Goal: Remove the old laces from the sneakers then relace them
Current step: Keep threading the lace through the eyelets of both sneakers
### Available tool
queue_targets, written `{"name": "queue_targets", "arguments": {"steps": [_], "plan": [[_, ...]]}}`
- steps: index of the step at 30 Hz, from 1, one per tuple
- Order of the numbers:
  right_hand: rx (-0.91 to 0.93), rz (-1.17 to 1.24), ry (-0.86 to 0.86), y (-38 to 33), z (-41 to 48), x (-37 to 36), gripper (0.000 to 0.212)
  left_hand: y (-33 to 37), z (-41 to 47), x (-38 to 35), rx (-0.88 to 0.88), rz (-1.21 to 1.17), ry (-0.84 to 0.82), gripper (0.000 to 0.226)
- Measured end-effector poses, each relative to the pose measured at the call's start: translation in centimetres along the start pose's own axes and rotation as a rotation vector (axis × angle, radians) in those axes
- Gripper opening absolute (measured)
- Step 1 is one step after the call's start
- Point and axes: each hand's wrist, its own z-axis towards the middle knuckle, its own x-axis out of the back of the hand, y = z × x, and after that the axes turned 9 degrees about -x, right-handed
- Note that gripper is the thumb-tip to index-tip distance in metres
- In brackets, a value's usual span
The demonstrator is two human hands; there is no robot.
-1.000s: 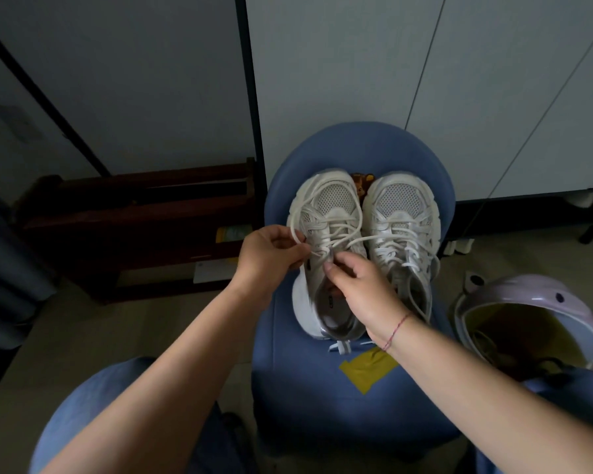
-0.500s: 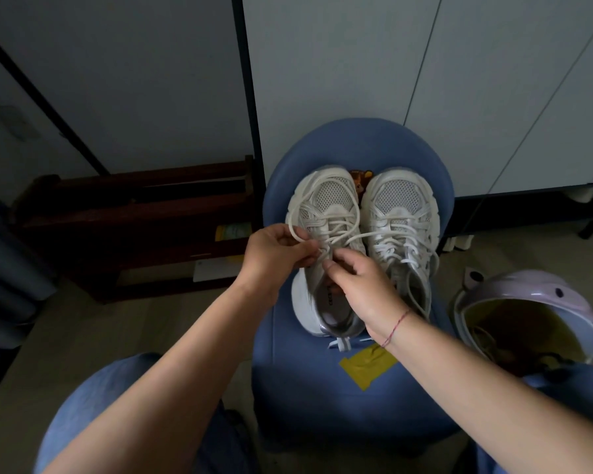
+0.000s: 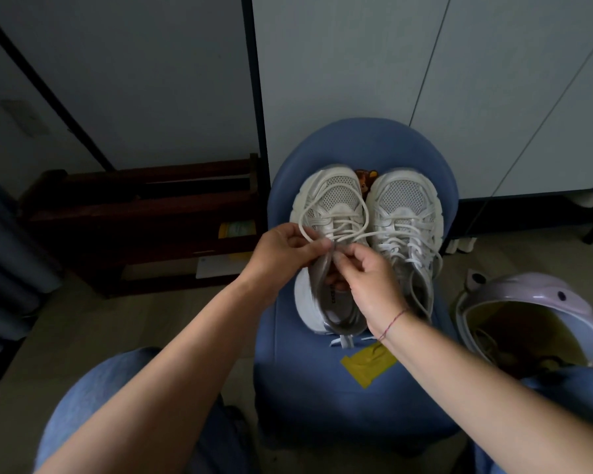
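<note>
Two white mesh sneakers stand side by side, toes away from me, on a blue padded chair seat (image 3: 322,388). Over the left sneaker (image 3: 329,206), my left hand (image 3: 285,249) pinches its white lace (image 3: 336,230), which loops loosely across the toe. My right hand (image 3: 367,278) pinches the same lace at the top eyelets, fingertips almost touching the left hand's. The right sneaker (image 3: 404,213) is laced, its lace ends hanging down its right side.
A yellow tape patch (image 3: 367,366) sits on the seat near me. To the right lies a lilac helmet (image 3: 534,302), open side up. A dark wooden rack (image 3: 144,213) stands on the left, white cabinet doors behind. My jeans-clad knees flank the chair.
Both hands have drawn closer together at the top of the left sneaker, and the lace loop over its toe has widened slightly. The sneakers stay in place.
</note>
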Motion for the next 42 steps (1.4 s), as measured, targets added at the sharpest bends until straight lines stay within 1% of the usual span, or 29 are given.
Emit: {"name": "queue_targets", "arguments": {"steps": [2, 5, 8, 11, 13, 16, 19, 21, 24, 28, 31, 33, 36, 40, 41, 42], "plan": [[0.002, -0.047, 0.007, 0.1, 0.0, 0.1, 0.016, 0.0, -0.4, 0.1, -0.033, 0.08, -0.033, 0.027], [0.015, -0.104, -0.003, 0.0, -0.1, 0.3, 0.025, -0.4, -0.9, -0.3, -0.03, 0.242, -0.098, 0.042], [0.028, -0.227, -0.003, -0.2, -0.5, 0.5, 0.027, -0.8, -1.0, -0.6, 0.0, 0.368, -0.106, 0.041], [0.026, -0.333, -0.005, 0.0, -1.4, 1.0, 0.02, -1.2, -1.1, -0.8, -0.037, 0.452, -0.098, 0.035], [-0.003, -0.387, -0.04, 0.5, -2.6, 1.5, 0.016, -1.5, -1.1, -0.7, -0.058, 0.439, -0.082, 0.027], [-0.115, -0.374, -0.167, 1.5, -5.5, 2.0, 0.022, -1.9, -1.1, -0.4, -0.073, 0.353, -0.025, 0.013], [-0.211, -0.424, -0.288, 2.0, -7.6, 1.9, 0.021, -2.1, -1.1, -0.3, -0.055, 0.247, 0.006, 0.016], [-0.185, -0.416, -0.247, 1.6, -7.4, 1.9, 0.018, -2.0, -1.1, -0.4, -0.024, 0.152, 0.012, 0.017], [-0.112, -0.304, -0.096, 0.0, -5.4, 1.9, 0.014, -1.9, -1.2, -0.5, 0.004, 0.067, 0.011, 0.018], [-0.075, -0.269, 0.001, -0.9, -2.5, 0.4, 0.023, -1.9, -1.2, -0.5, -0.001, 0.052, 0.019, 0.017], [-0.054, -0.24, 0.067, -0.8, -1.5, -0.8, 0.023, -1.8, -1.2, -0.5, 0.004, 0.049, 0.015, 0.017], [-0.063, -0.228, 0.072, -0.5, -1.6, -1.0, 0.026, -1.8, -1.2, -0.4, 0.007, 0.05, 0.015, 0.017], [-0.134, -0.231, -0.05, 0.3, -3.3, -0.9, 0.028, -1.8, -1.1, -0.4, 0.018, 0.04, 0.021, 0.018], [-0.296, -0.366, -0.346, 1.2, -6.1, 0.4, 0.025, -2.0, -0.9, -0.5, 0.025, 0.043, 0.015, 0.018], [-0.309, -0.385, -0.37, 1.1, -6.2, 0.8, 0.023, -2.0, -0.9, -0.5, 0.025, 0.041, 0.015, 0.018], [-0.305, -0.388, -0.353, 1.0, -5.9, 1.2, 0.02, -1.9, -0.9, -0.5, 0.024, 0.037, 0.016, 0.018]]}}
